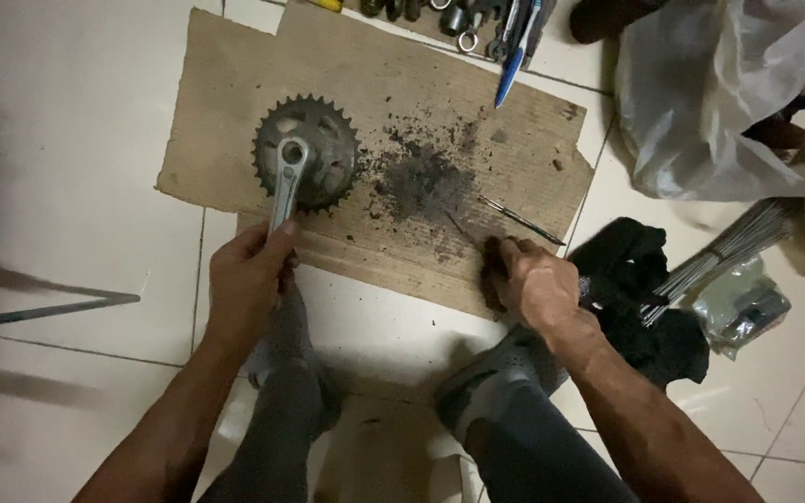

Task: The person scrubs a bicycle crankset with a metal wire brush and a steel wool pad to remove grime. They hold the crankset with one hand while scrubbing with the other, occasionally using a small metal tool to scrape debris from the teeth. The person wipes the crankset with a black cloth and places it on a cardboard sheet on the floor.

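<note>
Crank arm (287, 182) with toothed chainring (307, 154) lies on the cardboard sheet (235, 121), left of centre; its near end is gripped by the left hand (249, 279), fingers closed round it. Right hand (533, 279) is closed on a dark, grimy object at the near right edge of the cardboard; what it is cannot be told. A patch of dark grit (421, 177) is spread between the hands; a thin metal pick (519, 219) lies just far of the right hand. Risks judged: grip could slip on a greasy crank, and fingers be raked by the teeth; grit could be carried onto the tiled floor (76, 186); pick could be knocked aside by the right hand.
</note>
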